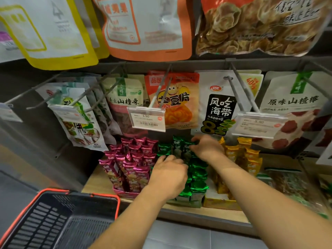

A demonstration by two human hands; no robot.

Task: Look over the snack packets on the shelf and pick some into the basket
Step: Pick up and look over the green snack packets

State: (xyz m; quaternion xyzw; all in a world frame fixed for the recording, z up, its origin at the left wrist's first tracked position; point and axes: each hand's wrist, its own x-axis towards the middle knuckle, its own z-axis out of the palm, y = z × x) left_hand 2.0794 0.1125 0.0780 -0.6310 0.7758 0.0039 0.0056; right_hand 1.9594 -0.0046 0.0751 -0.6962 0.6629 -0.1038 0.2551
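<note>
Two bare hands reach into the middle block of snack packets on the bottom shelf, seen from the head camera. Three colour blocks stand upright side by side in open cartons. The pink packets are at nine o'clock of the hands, the green packets in the centre, and the yellow packets at three o'clock.

The left hand lies palm down on the near green packets, knuckles up, its fingers bent down among the foil tops. The fingertips are hidden, so I cannot tell whether it has hold of one. The right hand, at one o'clock of the left and further back, curls its fingers round the tops of the green packets in the back row, pinching the foil. Both forearms come in from between four and six o'clock of the frame.

The basket, black mesh with a red rim, sits at seven o'clock of the frame, below the shelf edge and near the pink carton; its slatted bottom shows.

At twelve o'clock of the blocks, larger bags hang on pegs, among them an orange potato-crisp bag and a white-and-black seaweed bag. A price tag reading 3.90 hangs in front.
</note>
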